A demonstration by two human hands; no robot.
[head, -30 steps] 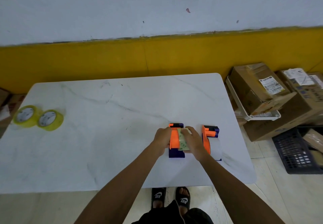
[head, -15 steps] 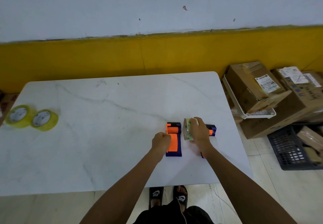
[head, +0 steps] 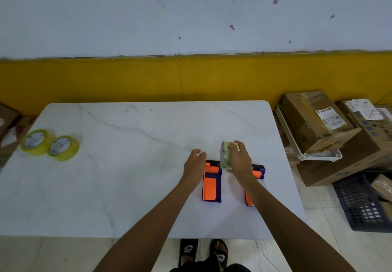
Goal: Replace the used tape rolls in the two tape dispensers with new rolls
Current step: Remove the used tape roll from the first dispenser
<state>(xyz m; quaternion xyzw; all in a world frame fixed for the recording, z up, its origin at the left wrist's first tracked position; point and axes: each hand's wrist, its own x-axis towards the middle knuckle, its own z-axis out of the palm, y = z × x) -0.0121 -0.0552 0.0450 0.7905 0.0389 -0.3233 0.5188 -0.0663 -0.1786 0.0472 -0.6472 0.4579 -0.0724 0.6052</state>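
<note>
Two orange and dark blue tape dispensers lie side by side on the white marble table (head: 127, 187). The left dispenser (head: 211, 183) shows in full. The right dispenser (head: 257, 172) is partly hidden under my right forearm. My right hand (head: 238, 157) grips a pale, nearly used-up tape roll (head: 225, 155), held on edge above the gap between the dispensers. My left hand (head: 194, 163) hovers just left of the left dispenser, fingers loosely apart, holding nothing. Two new yellow tape rolls (head: 36, 142) (head: 63, 147) lie flat at the table's far left.
Cardboard boxes (head: 314, 121) and a white plastic tray (head: 305, 155) are stacked on the floor right of the table. A dark crate (head: 364, 206) sits in front of them. A yellow and white wall runs behind the table. More boxes show at the left edge.
My right hand pulled the used roll out of the left dispenser and lifted it up and away. My left hand let go of that dispenser and opened beside it.
</note>
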